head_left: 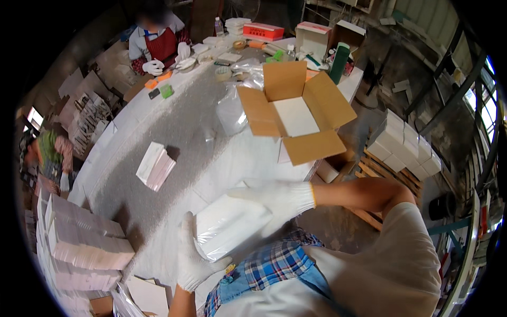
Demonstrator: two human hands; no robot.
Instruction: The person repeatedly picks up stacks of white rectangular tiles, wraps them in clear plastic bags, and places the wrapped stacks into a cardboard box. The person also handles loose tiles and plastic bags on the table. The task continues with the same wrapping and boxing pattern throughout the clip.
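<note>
Honestly, that shiny plastic-wrapped pack (224,224) sits by the near edge of the table (237,158), left hand (191,261) spread open against one end, right hand (277,199) draped across the other, can't tell if gripping, probably to stop it slipping.

Far end of the table (185,124): I see a red-and-white box (263,33) near a clear bottle (219,26); a dark green cylinder (339,63) stands toward the right edge. Along the left rim I log a light-green block (166,91) beside a small dark object (154,93), orange pieces (165,75) near both. Across from me, a person (161,46) in a dark red apron. Floor, right: wooden pallet (372,162), black bucket (442,207).
</note>
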